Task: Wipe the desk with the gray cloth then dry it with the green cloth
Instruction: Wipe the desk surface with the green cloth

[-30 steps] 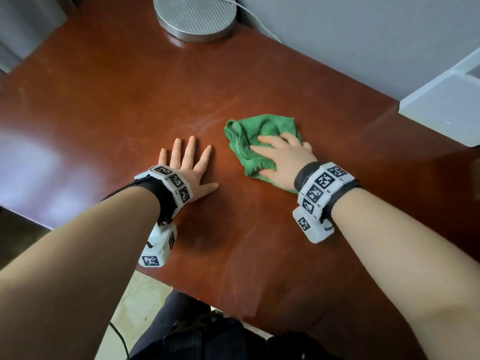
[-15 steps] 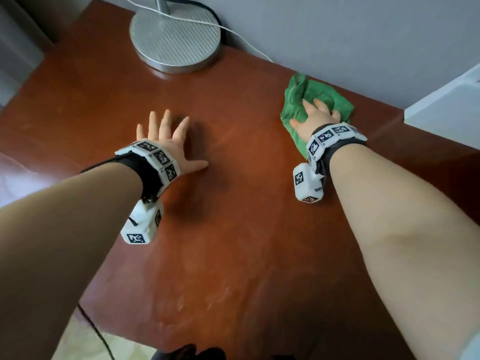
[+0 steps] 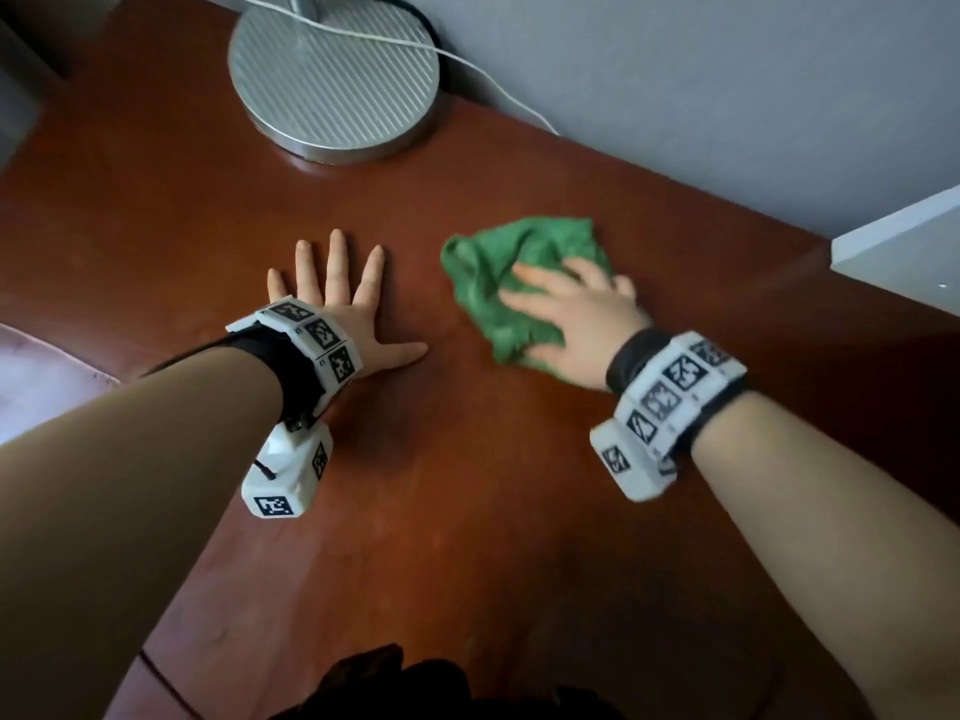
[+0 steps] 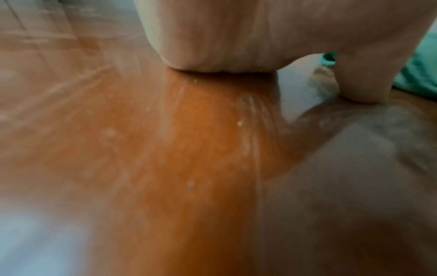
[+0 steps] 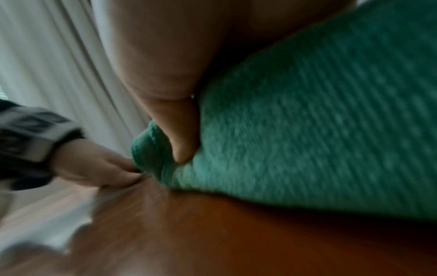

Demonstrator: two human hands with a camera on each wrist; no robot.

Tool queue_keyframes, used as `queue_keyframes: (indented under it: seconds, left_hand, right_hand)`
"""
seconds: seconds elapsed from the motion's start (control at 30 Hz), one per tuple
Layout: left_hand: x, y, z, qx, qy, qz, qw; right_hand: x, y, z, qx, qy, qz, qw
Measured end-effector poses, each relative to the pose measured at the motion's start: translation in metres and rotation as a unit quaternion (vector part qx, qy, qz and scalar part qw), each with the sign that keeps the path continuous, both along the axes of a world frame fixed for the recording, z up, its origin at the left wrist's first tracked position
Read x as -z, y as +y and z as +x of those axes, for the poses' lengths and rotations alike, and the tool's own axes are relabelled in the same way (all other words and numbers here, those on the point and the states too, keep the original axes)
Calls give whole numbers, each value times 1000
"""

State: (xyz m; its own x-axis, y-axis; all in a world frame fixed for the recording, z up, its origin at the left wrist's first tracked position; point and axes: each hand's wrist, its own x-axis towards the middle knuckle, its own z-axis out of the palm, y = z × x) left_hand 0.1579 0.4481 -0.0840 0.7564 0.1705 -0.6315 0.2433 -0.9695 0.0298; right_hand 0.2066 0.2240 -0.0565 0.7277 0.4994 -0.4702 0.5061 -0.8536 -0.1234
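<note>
The green cloth lies bunched on the red-brown desk, right of centre. My right hand lies flat on top of it, fingers stretched out and pressing it to the wood. In the right wrist view the thumb digs into a fold of the green cloth. My left hand rests palm down on the bare desk to the cloth's left, fingers spread, holding nothing. Its thumb points toward the green cloth. No gray cloth is in view.
A round metal lamp base stands at the back of the desk, with a white cable running along the grey wall. A white ledge juts over the desk's right side. The desk's left edge is near my left forearm.
My right hand slid the green cloth out to the back right by the wall, then back toward the desk's middle. The left hand stayed flat in place.
</note>
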Motion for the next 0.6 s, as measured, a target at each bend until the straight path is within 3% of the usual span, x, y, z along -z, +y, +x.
queue_keyframes:
  seconds: [0.1, 0.17, 0.23, 0.3, 0.4, 0.53, 0.6]
  left_hand:
    - [-1, 1, 0, 6, 13, -5, 1000]
    - [-2, 2, 2, 8, 28, -5, 1000]
    - [-2, 2, 2, 7, 38, -5, 999]
    - [0, 2, 3, 5, 37, -5, 999]
    - [1, 3, 3, 7, 29, -6, 1000]
    - [3, 5, 1, 10, 7, -14, 1000]
    - [3, 5, 0, 12, 4, -19, 1000]
  right_hand:
    - [-10, -8, 7, -23, 28, -6, 999]
    - [-8, -12, 39, 76, -12, 3, 997]
    - [-1, -12, 73, 212, -43, 13, 976]
    - [8, -3, 97, 267, -46, -10, 962]
    - [9, 25, 89, 192, -43, -23, 980]
    - [4, 48, 28, -41, -20, -3, 999]
    - [-2, 47, 26, -73, 3, -8, 997]
